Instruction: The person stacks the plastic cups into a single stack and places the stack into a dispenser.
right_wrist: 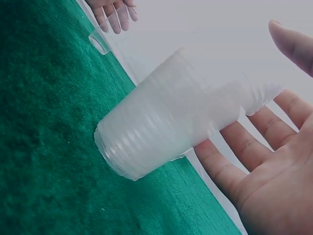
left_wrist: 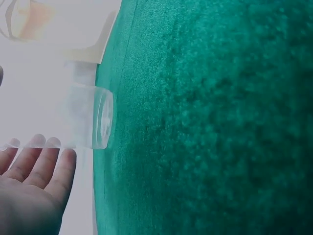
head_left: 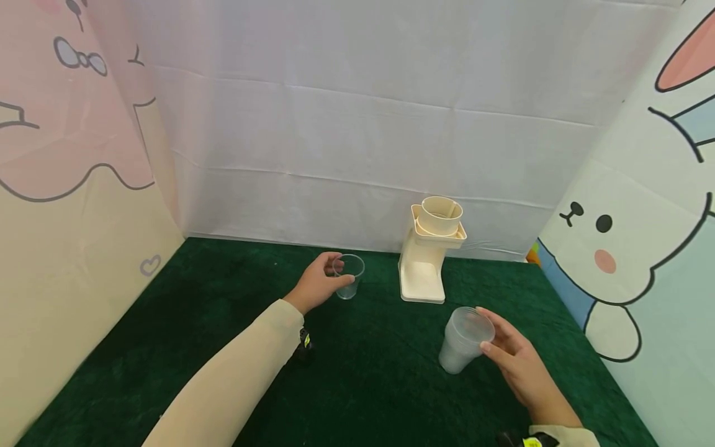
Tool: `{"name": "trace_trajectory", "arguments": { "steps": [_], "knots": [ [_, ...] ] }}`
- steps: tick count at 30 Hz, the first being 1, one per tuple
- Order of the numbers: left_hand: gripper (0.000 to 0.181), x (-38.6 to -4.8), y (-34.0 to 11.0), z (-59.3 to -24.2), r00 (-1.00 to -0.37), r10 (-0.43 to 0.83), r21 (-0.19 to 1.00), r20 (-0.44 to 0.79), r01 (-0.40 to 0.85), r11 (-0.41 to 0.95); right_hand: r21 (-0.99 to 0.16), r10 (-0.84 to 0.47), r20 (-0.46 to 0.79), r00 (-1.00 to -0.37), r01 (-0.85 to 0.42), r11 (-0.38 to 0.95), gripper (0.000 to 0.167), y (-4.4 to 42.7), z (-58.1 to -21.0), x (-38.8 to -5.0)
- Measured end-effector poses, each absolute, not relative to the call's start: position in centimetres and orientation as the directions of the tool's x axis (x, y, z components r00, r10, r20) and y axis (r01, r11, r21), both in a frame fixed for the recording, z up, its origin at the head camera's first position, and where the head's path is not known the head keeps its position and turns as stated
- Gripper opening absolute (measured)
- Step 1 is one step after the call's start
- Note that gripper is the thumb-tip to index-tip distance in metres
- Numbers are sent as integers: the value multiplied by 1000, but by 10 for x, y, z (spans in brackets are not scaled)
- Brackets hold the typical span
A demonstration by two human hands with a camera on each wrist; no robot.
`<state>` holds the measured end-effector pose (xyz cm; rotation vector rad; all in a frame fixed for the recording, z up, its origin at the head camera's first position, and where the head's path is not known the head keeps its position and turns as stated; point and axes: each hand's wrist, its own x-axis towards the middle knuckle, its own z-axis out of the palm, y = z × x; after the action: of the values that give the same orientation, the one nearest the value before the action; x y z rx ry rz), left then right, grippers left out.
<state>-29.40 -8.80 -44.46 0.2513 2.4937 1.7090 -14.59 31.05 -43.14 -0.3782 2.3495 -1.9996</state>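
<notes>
My left hand [head_left: 323, 282] is around a single clear plastic cup [head_left: 347, 287], thumb on the near side and fingers on the far side. In the left wrist view those fingertips touch the side of the cup [left_wrist: 100, 120]. Nearer to me, at right, a stack of nested translucent plastic cups [head_left: 462, 341] is held by my right hand [head_left: 516, 360] from its right side, near the rim. The stack [right_wrist: 146, 127] shows several ribbed layers in the right wrist view. Whether either base rests on the cloth is hard to tell.
A cream plastic stand [head_left: 422, 279] with a round holder [head_left: 440, 214] on top stands at the back, between the two hands and beyond them. Dark green cloth [head_left: 357, 385] covers the table. A white curtain [head_left: 335, 136] hangs behind, with cartoon-printed sheets at both sides.
</notes>
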Motion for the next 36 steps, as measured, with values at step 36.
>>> {"name": "trace_trajectory", "arguments": {
  "steps": [36],
  "knots": [
    [70,-258,-59,-413,-895,446,916,17,193,352,-973,-208,128,-970,-163,161,55,313,-432,-147]
  ]
}}
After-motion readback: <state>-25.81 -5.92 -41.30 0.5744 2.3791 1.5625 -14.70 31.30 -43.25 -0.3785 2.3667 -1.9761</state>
